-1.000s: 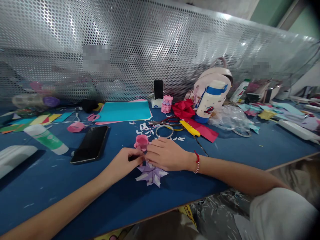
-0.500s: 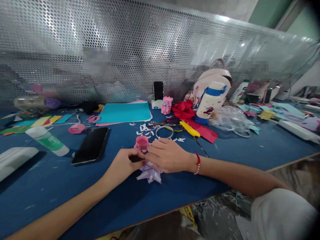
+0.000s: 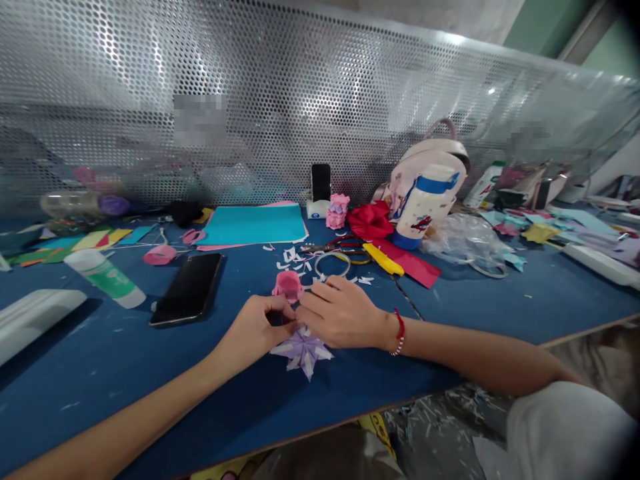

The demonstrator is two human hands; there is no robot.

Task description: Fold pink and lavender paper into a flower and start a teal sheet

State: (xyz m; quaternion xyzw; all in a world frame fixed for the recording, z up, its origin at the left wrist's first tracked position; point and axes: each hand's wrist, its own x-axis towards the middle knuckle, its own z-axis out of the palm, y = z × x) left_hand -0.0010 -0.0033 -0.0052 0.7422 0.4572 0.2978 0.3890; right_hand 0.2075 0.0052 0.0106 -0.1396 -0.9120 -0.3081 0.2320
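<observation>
Showing wider now; purple star (image 3: 303, 351) (pinched)

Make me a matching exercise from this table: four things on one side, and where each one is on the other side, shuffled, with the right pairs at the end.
Things:
1. Purple paper star
2. White and green tube
3. Turquoise sheet
4. White and blue bottle

Places:
A. In front of the pale backpack
B. Lying flat near the perforated screen
C. At the left hand and right hand
D. Just left of the flat-lying phone

Pairs: 1-C, 2-D, 3-B, 4-A
</observation>
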